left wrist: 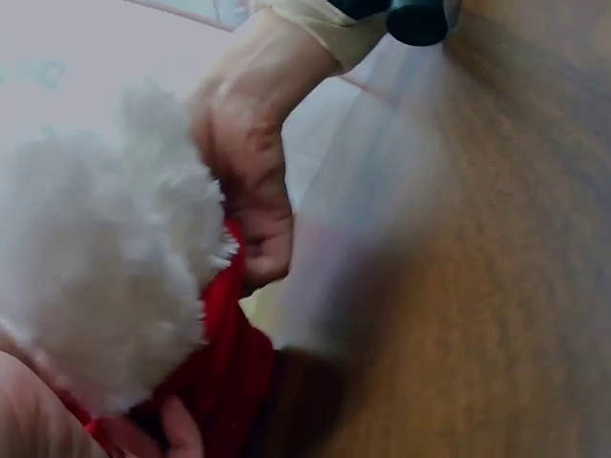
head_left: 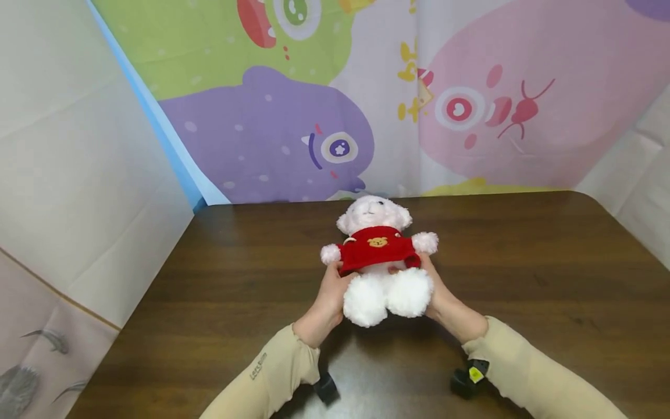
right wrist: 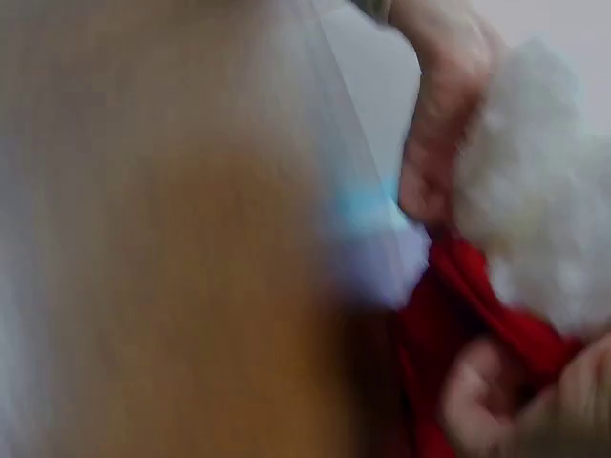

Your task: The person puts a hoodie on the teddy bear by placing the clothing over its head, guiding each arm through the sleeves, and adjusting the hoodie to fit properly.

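Note:
A white plush teddy bear (head_left: 386, 291) in a red sweater (head_left: 378, 249) with a small bear face on its chest faces up, head toward the back of the table. My left hand (head_left: 330, 295) grips its lower body from the left, beneath the sweater's hem. From the other side my right hand (head_left: 444, 298) holds it at the same height, its fingers mostly hidden behind the plush. In the left wrist view, fluffy white feet (left wrist: 105, 248) fill the near side. The right wrist view has curled fingers (right wrist: 477, 391) against the red cloth (right wrist: 458, 315).
The brown wooden table (head_left: 549, 279) extends to both sides. Behind it hangs a cloth with cartoon monsters (head_left: 262, 139). A pale panel (head_left: 94, 145) stands at the left. Black wrist cameras (head_left: 327, 389) sit below both sleeves, near the tabletop.

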`<state>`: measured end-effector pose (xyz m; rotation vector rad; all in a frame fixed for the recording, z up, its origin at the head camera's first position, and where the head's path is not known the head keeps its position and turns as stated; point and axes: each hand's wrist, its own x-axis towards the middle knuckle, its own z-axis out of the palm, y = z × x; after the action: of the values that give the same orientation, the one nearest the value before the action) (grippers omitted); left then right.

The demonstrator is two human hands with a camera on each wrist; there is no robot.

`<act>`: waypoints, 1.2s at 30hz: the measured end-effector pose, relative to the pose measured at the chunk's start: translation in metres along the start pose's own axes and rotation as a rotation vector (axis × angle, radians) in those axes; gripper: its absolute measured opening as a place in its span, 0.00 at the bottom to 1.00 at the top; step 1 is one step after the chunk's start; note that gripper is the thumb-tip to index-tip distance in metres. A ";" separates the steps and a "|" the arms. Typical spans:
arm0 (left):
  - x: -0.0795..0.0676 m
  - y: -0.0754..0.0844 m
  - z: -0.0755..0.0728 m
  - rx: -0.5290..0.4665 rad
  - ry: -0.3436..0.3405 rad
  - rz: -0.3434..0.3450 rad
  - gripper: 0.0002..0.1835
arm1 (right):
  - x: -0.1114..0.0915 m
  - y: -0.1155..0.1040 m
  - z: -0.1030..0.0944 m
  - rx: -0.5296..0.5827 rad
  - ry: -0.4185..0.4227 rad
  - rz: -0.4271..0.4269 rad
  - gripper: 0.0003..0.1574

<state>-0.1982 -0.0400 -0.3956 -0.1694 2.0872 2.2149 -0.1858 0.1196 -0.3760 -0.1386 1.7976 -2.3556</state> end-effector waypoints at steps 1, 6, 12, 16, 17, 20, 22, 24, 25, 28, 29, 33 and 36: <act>0.001 0.000 -0.001 0.032 -0.005 -0.008 0.17 | 0.002 -0.001 -0.007 -0.076 -0.004 0.054 0.25; 0.006 0.001 -0.008 0.125 -0.023 -0.039 0.15 | 0.014 -0.006 -0.039 -0.454 -0.049 0.192 0.38; 0.006 0.004 -0.009 0.200 -0.014 -0.004 0.09 | 0.013 -0.018 -0.037 -0.546 -0.120 0.125 0.41; 0.006 0.004 -0.012 0.199 -0.040 -0.012 0.07 | 0.010 -0.014 -0.034 -0.584 -0.130 0.096 0.34; 0.006 0.005 -0.012 0.188 -0.060 -0.018 0.08 | 0.010 -0.013 -0.033 -0.594 -0.125 0.086 0.32; 0.006 0.007 -0.015 0.144 -0.118 -0.057 0.14 | 0.009 -0.010 -0.033 -0.600 -0.102 0.082 0.28; 0.009 0.009 -0.017 0.117 -0.140 -0.088 0.22 | 0.009 -0.011 -0.032 -0.572 -0.095 0.083 0.25; 0.011 0.011 -0.018 0.101 -0.142 -0.113 0.26 | 0.010 -0.012 -0.032 -0.535 -0.100 0.080 0.23; 0.012 0.011 -0.019 0.109 -0.135 -0.124 0.26 | 0.010 -0.013 -0.031 -0.517 -0.106 0.077 0.22; 0.013 0.010 -0.019 0.144 -0.127 -0.120 0.18 | 0.011 -0.013 -0.030 -0.525 -0.113 0.060 0.17; 0.013 0.008 -0.018 0.155 -0.128 -0.107 0.15 | 0.011 -0.012 -0.030 -0.553 -0.111 0.051 0.14; 0.014 0.002 -0.018 0.171 -0.143 -0.044 0.15 | 0.012 -0.008 -0.032 -0.661 -0.080 0.017 0.15; 0.014 0.000 -0.020 0.180 -0.154 -0.033 0.20 | 0.014 -0.006 -0.034 -0.686 -0.071 0.012 0.25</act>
<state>-0.2121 -0.0598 -0.3988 -0.0193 2.1666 1.9417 -0.2059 0.1507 -0.3795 -0.2889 2.4684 -1.6016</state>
